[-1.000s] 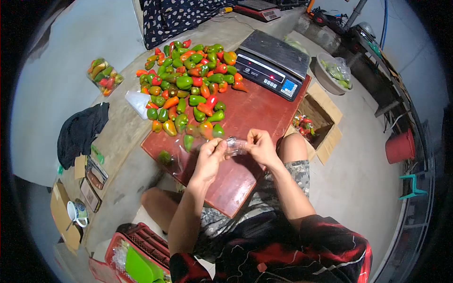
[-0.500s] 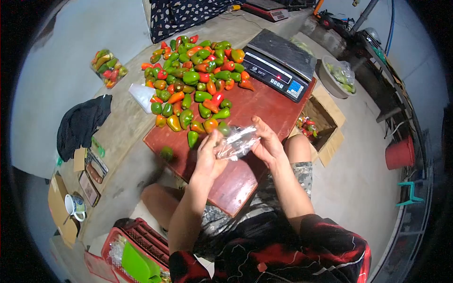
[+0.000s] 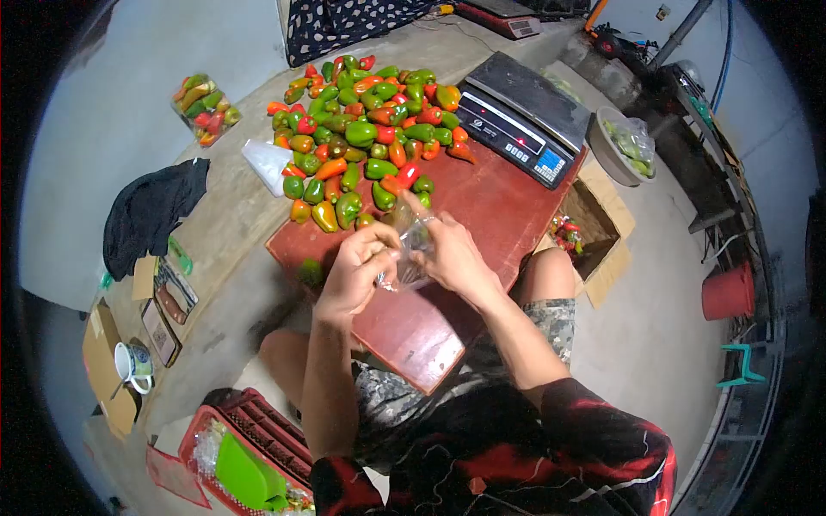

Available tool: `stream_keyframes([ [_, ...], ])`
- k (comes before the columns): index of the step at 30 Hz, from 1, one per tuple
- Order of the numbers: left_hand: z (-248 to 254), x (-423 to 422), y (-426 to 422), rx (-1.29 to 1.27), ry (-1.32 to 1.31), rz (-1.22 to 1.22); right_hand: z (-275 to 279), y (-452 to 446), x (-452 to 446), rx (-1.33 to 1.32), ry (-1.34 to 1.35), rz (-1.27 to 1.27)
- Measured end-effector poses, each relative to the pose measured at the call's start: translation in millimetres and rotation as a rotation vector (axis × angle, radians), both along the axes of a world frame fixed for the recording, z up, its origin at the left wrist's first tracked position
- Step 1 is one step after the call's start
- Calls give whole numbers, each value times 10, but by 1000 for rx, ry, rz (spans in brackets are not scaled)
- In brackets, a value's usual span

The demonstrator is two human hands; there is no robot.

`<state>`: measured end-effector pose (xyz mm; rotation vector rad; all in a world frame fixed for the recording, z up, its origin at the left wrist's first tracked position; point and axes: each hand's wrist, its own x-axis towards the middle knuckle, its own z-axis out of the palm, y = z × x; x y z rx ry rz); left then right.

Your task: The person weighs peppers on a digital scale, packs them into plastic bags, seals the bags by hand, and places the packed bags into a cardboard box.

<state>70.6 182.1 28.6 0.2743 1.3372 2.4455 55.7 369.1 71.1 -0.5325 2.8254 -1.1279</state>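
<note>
Between my hands, above the near part of the red wooden table [image 3: 413, 344], is a clear plastic bag [image 3: 413, 249], crumpled and shiny. My left hand [image 3: 355, 271] has its fingers curled and pinches one side of the bag. On the other side, my right hand [image 3: 458, 258] grips the plastic with its thumb, its index finger stretched out toward the peppers. Just beyond both hands lies a loose pile of red, orange and green peppers [image 3: 361, 134]. A single green pepper [image 3: 311, 272] sits apart, left of my left hand.
A digital scale [image 3: 516, 129] stands at the table's right. Beside it is a cardboard box [image 3: 594, 206] holding packed peppers. A filled bag of peppers [image 3: 206, 107] and a stack of clear bags [image 3: 265, 165] lie to the left. A red basket [image 3: 249, 430] is at lower left.
My right hand has moved left and over the bag, index finger extended. My left hand has moved slightly left and its fingers have curled in. The view has shifted slightly.
</note>
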Motion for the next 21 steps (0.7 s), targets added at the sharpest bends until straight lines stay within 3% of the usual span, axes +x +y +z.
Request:
stream_keyframes([
  [1, -24, -16, -80, 0, -4, 3, 45, -69, -15, 86, -2, -94],
  [3, -35, -73, -219, -912, 649, 298, -34, -107, -128, 104, -38, -86],
  [4, -21, -58, -303, -1202, 728, 537, -129, -101, -199, 69, 56, 54],
  [5, -48, -72, -346, -1203, 719, 540, -210, -100, -271, 32, 147, 197],
  [6, -76, -106, -393, -1290, 668, 744, -210, -106, -382, -57, 47, 300],
  [7, -93, -139, -445, -1371, 610, 950, -143, -120, -473, -221, -217, 246],
  [9, -63, -186, -640, -1401, 515, 1040, -441, -40, -840, -38, 40, 41],
  [11, -93, -247, -825, -1425, 421, 1124, -442, -60, -1000, 129, 68, -114],
  [13, -145, -304, -941, -1388, 390, 1236, -493, -163, -1120, 208, 17, -85],
  [16, -176, -411, -990, -1392, 310, 1184, -570, -425, -1258, 441, -245, -30],
  [21, -200, -584, -955, -1289, 331, 1132, -622, -585, -1233, 589, -231, 83],
])
